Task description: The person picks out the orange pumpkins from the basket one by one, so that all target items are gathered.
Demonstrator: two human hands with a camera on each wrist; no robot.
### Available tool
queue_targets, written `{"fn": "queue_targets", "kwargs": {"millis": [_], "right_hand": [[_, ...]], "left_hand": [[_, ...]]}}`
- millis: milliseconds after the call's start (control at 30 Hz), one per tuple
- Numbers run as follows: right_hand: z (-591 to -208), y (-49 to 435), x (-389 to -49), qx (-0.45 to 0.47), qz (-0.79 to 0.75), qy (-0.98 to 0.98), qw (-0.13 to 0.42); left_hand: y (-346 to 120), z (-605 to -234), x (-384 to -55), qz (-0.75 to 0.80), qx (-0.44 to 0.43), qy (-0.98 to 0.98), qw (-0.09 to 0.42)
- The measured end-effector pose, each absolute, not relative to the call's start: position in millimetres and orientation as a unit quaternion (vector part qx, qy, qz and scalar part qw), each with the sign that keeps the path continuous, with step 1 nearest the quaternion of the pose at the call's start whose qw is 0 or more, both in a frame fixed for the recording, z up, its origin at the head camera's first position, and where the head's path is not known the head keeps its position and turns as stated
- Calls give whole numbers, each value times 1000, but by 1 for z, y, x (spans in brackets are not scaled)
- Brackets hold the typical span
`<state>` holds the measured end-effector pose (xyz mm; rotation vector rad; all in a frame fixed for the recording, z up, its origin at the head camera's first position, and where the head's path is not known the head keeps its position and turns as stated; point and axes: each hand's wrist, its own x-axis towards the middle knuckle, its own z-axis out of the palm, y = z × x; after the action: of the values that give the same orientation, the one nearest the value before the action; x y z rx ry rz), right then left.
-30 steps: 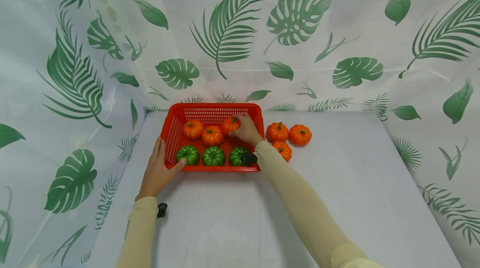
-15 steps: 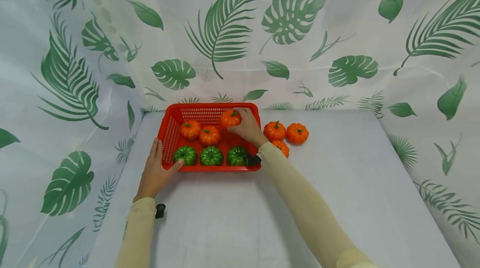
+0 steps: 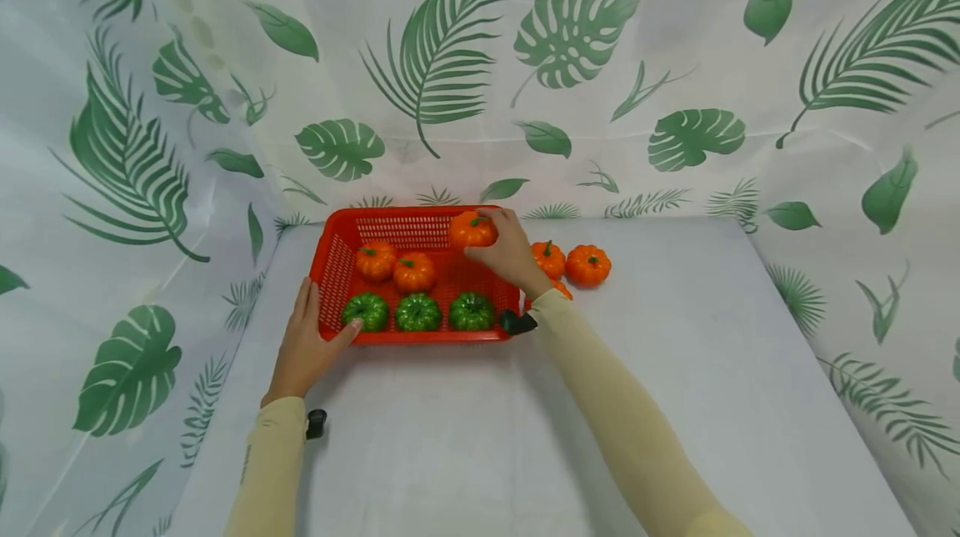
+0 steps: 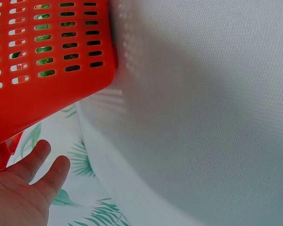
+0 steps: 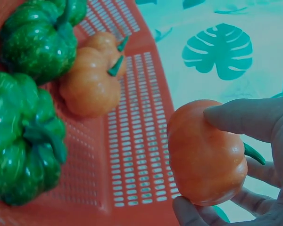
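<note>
Head: I see right hand gripping orange pumpkin at back-right corner of basket; left hand straight-fingered at front-left corner. Left wrist: fingers extended. Right wrist: stem points palmward, long axis across it.

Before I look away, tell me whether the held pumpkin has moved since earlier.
Yes: judged by the basket in the head view, the held pumpkin has shifted up and right.

Booth-like space, leaf-print sheeting around
</note>
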<state>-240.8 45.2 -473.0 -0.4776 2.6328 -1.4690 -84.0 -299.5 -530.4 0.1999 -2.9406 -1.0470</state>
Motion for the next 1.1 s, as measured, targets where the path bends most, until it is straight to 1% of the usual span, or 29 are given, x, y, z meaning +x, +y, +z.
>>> {"fn": "queue_targets", "kwargs": {"millis": [433, 767, 1100], "right_hand": [[-467, 71, -236, -133, -494, 858, 34], [-464, 95, -226, -118, -498, 859, 30], [-473, 116, -216, -92, -503, 859, 17]], "left_hand": [[-300, -530, -87, -332, 58, -941, 14], [-297, -527, -87, -334, 59, -940, 15], [-298, -529, -82, -340, 62, -938, 11]]}}
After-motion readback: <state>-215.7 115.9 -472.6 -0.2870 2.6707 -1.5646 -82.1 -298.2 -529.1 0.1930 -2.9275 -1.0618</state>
